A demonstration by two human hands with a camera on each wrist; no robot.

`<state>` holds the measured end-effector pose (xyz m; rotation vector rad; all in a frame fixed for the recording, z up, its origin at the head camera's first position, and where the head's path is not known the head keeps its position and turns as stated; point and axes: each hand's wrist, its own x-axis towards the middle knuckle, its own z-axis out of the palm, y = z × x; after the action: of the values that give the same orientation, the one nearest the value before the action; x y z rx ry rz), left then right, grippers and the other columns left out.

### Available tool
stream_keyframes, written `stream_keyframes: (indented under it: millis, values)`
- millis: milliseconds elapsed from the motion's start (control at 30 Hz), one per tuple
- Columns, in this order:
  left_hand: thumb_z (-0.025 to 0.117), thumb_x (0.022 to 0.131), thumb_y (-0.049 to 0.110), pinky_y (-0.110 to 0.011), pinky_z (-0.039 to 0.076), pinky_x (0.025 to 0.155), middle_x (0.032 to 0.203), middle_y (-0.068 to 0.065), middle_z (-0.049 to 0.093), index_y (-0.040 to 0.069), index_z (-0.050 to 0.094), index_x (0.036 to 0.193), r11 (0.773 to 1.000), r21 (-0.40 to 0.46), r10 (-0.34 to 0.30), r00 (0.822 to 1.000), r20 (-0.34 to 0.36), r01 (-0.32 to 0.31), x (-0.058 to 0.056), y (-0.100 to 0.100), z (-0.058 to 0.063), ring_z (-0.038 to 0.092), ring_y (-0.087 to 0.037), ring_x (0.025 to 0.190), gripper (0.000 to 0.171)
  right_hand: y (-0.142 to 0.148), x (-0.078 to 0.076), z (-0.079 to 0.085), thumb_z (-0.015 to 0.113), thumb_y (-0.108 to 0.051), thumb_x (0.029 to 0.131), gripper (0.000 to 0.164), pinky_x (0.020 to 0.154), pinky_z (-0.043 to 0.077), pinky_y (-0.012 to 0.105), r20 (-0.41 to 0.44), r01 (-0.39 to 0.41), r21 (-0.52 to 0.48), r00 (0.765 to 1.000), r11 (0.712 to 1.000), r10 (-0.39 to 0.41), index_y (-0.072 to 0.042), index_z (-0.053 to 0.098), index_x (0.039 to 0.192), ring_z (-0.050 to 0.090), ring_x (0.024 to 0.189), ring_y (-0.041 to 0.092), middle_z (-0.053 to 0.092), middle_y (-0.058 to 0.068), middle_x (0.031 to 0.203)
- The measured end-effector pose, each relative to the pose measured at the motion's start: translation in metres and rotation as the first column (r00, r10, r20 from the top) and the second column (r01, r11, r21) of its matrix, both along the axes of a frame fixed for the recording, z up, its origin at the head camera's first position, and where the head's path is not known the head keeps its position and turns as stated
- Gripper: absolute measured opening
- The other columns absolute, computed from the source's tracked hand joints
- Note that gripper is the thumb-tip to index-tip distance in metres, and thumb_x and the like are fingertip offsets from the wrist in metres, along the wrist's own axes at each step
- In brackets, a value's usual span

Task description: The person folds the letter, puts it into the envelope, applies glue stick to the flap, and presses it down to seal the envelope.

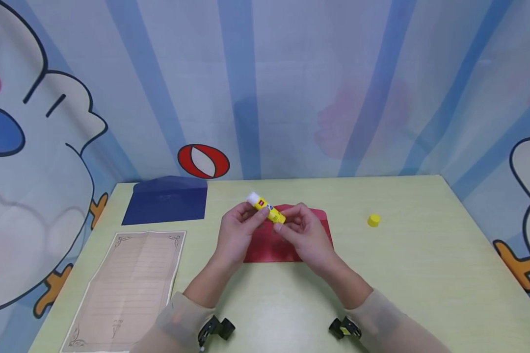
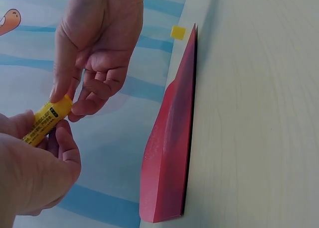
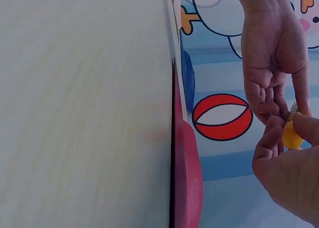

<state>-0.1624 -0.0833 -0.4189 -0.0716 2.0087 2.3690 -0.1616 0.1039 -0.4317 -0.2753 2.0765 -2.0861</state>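
Note:
A yellow glue stick (image 1: 268, 210) with its white end uncovered is held at a slant over a red envelope (image 1: 269, 242). My left hand (image 1: 238, 230) grips the barrel between thumb and fingers near the white end. At the lower yellow end, my right hand (image 1: 306, 235) pinches the base of the stick with thumb and fingertips. The envelope lies on the table below both hands, its flap at the far side. In the left wrist view, printed text shows on the glue stick (image 2: 46, 121). The right wrist view shows its rounded yellow base (image 3: 291, 137).
The yellow cap (image 1: 373, 220) stands on the table to the right. A dark blue envelope (image 1: 168, 203) lies at the back left, and a lined sheet of letter paper (image 1: 125, 289) with corner ornaments is in front of it. A printed curtain (image 1: 291, 98) hangs behind the table (image 1: 437, 274).

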Motion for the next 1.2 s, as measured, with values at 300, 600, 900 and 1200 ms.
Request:
stream_keyframes:
  millis: [300,600,900,1200]
  values:
    - [0.079,0.099,0.022,-0.047,0.053,0.108,0.127,-0.011,0.071,0.005,0.067,0.134,1.000,-0.006,0.009,1.000,0.006,-0.009,0.0008,-0.0004,0.0028,0.068,-0.025,0.118,0.041,0.0015,-0.0015,0.0019,0.061,-0.041,0.108,0.049,0.079,0.058,0.026,0.185,-0.112,-0.165,0.972,0.980,0.142,-0.003,0.056,0.138,0.070,0.092,0.025,0.066,0.021,0.116]
    - [0.079,0.099,0.020,-0.045,0.054,0.106,0.126,-0.012,0.072,0.004,0.067,0.133,1.000,-0.014,-0.009,1.000,-0.009,0.009,0.0011,-0.0005,0.0022,0.068,-0.025,0.118,0.040,0.0037,-0.0039,-0.0005,0.062,-0.028,0.110,0.036,0.080,0.057,0.026,0.169,-0.110,-0.190,0.975,0.976,0.143,-0.001,0.056,0.133,0.068,0.091,0.022,0.068,0.018,0.111]
    - [0.079,0.099,0.020,-0.041,0.056,0.102,0.125,-0.011,0.072,0.005,0.068,0.131,1.000,-0.024,0.000,1.000,-0.006,0.000,0.0008,-0.0008,0.0026,0.069,-0.025,0.117,0.038,0.0005,-0.0024,-0.0004,0.074,-0.015,0.102,0.037,0.100,0.058,0.043,0.053,-0.027,-0.054,0.998,0.998,0.029,-0.007,0.055,0.132,0.069,0.114,0.034,0.063,0.018,0.126]
    - [0.079,0.099,0.022,-0.038,0.056,0.102,0.125,-0.010,0.072,0.006,0.068,0.131,0.999,-0.040,0.001,1.000,-0.020,-0.001,0.0023,-0.0013,0.0037,0.069,-0.025,0.118,0.038,0.0005,-0.0018,0.0017,0.062,-0.038,0.108,0.048,0.081,0.059,0.028,0.198,-0.088,-0.166,0.973,0.982,0.121,-0.004,0.056,0.141,0.070,0.094,0.025,0.067,0.018,0.118]
